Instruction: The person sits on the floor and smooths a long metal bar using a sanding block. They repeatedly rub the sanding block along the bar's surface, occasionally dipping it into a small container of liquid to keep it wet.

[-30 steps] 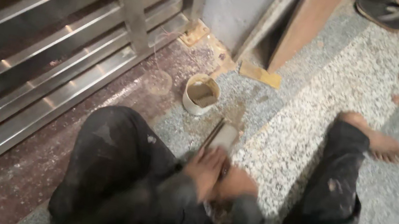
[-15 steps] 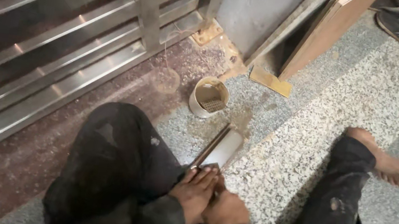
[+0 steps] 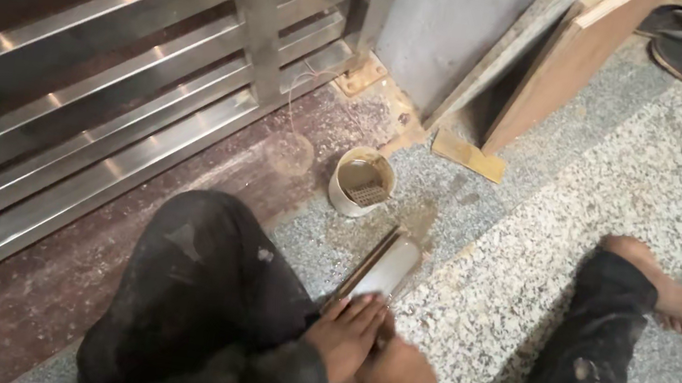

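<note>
Hands meet low between the seated person's knees: the left hand (image 3: 346, 341) lies with fingers together and flat on the near end of a pale flat block (image 3: 383, 270) that rests on the speckled stone floor (image 3: 522, 246), while the right hand (image 3: 397, 373) curls close behind it, grip hidden. Beyond the fingertips stands a small round tub (image 3: 362, 183). Steady, even downward pressure would likely keep the block from skidding.
</note>
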